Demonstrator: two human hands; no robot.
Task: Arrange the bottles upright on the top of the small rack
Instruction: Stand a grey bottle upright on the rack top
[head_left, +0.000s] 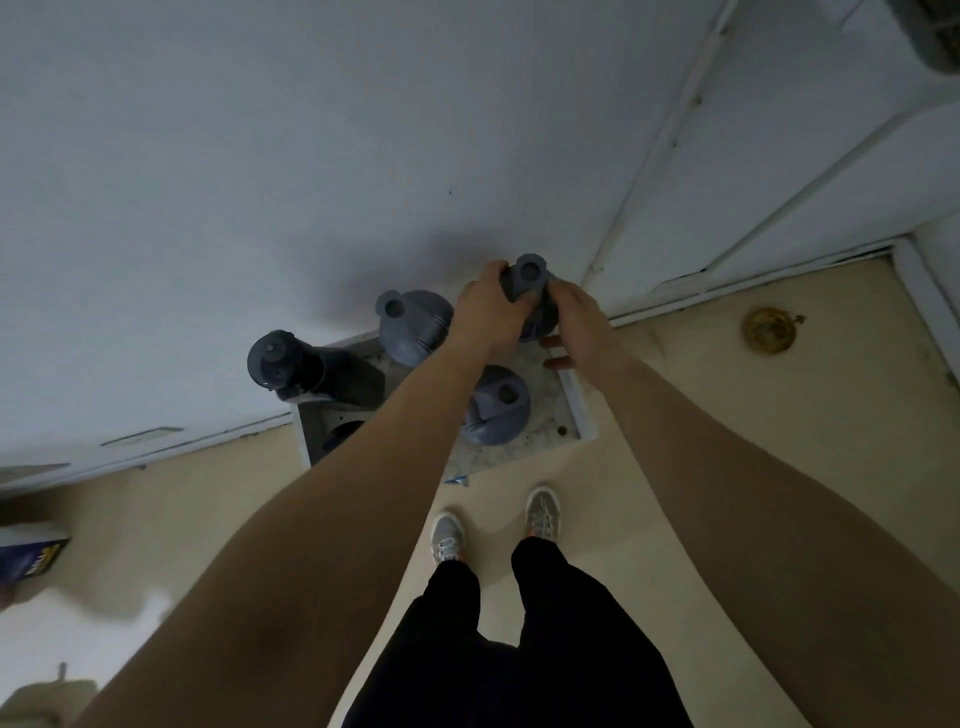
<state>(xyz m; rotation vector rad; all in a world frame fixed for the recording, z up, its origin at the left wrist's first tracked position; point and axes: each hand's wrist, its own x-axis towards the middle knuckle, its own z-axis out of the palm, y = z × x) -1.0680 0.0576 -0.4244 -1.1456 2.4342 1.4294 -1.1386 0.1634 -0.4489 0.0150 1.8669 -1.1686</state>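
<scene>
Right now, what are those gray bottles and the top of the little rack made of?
The gray bottles, like the held bottle, look like matte plastic: dull, even color, molded lids, no shine. The rack top looks like marble or a marble-print sheet, white with gray speckles. I can't tell which.

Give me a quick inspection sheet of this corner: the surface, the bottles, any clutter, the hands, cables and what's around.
Surface: small rack with a speckled pale top, set against the wall.
Job's things: four grey bottles seen from above; back-left bottle and front bottle stand upright on the rack top; left bottle sits at the rack's left edge; held bottle at the back right.
Clutter: blue scrap on the floor by the rack; blue box at far left.
Hands: left hand and right hand both grip the held bottle, fingers wrapped round it.
Cables: nothing seen.
Surroundings: beige floor, brass floor fitting, the person's grey shoes.
</scene>
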